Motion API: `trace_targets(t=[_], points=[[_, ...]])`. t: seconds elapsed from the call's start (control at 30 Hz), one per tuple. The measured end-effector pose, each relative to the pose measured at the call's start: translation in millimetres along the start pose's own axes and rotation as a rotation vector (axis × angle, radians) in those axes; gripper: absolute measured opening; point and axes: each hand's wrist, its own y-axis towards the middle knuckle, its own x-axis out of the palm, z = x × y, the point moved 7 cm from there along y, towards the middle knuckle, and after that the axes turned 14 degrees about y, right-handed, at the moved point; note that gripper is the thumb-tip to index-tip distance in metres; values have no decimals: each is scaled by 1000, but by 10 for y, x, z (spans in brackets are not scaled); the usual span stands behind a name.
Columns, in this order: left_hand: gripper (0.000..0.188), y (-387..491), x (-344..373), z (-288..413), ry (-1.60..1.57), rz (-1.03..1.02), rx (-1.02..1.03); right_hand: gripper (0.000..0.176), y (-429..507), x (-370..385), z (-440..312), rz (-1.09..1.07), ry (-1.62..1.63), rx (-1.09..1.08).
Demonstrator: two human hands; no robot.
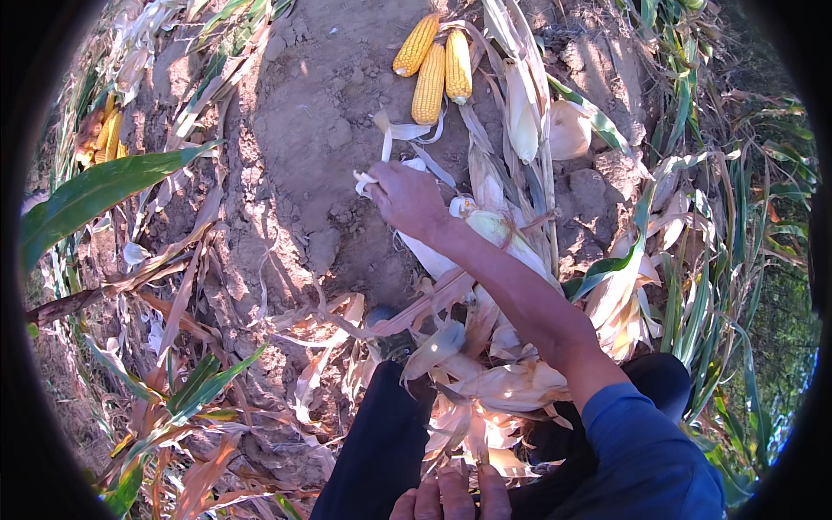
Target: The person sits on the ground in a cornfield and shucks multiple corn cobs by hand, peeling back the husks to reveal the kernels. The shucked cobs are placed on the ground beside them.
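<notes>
My right hand (pixel 406 198) reaches forward over the soil, its fingers closed on a pale strip of corn husk (pixel 364 182). Just beyond it lie three husked yellow corn cobs, one on the left (pixel 416 45), one in the middle (pixel 429 86) and one on the right (pixel 458 65). Ears still in their husks (pixel 507 237) rest to the right of my wrist and under the forearm. At the bottom edge my left hand (pixel 453 497) shows only its fingers, close to dry husks (pixel 478 432) between my legs; whether it holds anything is unclear.
Bare soil (pixel 305 130) stretches ahead. More yellow cobs (pixel 109 136) lie in a pile at the far left. A green corn leaf (pixel 110 185) juts in from the left. Dry stalks (pixel 546 195) and an unhusked ear (pixel 522 117) lie ahead right; standing leaves (pixel 702 286) line the right side.
</notes>
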Motion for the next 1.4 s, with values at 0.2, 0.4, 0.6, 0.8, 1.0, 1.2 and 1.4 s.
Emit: trace_targets(t=[0.2,0.4,0.6,0.8,1.0,1.2,1.4], points=[[62,17,16,22,15,5,18,58,-561,287,-566,-603,788,235],[62,-51,17,29,11,21,14,69,-67,-1207,559,285,-484,84],[63,-63,49,86,21,26,13,78,-100,-1576,1637,216,-1012,342],[63,-153,43,177,33,40,6,85,-25,-1723,2105,170,-556,433],[64,-301,21,328,56,72,0,64,-562,-1545,1580,585,490,548],[64,-486,-16,537,109,92,-2,62,-1398,-1085,623,215,1416,664],[66,-593,-117,656,68,47,-140,72,-1793,-1229,-620,-182,1617,451]])
